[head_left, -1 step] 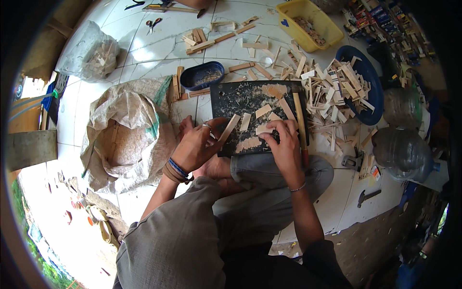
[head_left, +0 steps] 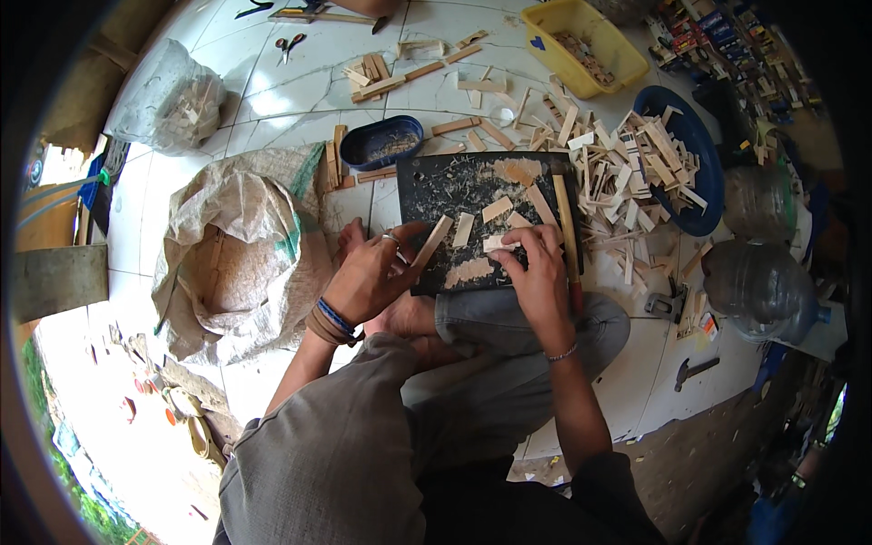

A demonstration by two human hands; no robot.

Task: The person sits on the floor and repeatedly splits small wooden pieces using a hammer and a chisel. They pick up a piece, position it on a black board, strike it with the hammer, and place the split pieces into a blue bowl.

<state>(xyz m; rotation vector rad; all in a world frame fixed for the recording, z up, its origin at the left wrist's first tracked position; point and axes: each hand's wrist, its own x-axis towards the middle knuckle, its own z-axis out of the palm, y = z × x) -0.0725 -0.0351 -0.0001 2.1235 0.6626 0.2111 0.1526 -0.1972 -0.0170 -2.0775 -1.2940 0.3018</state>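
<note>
My left hand (head_left: 368, 277), wearing a ring and wristbands, is closed on a narrow pale wood strip (head_left: 434, 240) over the left side of a black board (head_left: 414, 202). Over the board's right side, my right hand (head_left: 541, 272) pinches a small wood piece (head_left: 495, 243) between thumb and fingers. Between the hands lie a short wood piece (head_left: 463, 230) and another flat piece (head_left: 497, 210). Shavings and worn tan patches cover parts of the board. A long wooden handle (head_left: 564, 211) rests along its right edge; what it belongs to is unclear.
Right of the board, wood strips (head_left: 627, 182) heap into a blue basin (head_left: 710, 186). A blue oval dish (head_left: 363, 150) and yellow tub (head_left: 581, 68) stand beyond. An open woven sack (head_left: 282, 213) is at left. A hammer (head_left: 695, 372) and scissors (head_left: 289, 47) lie on the tiles.
The small wood piece in my right fingers has tilted slightly and shows a paler face. Both hands stay in the same place.
</note>
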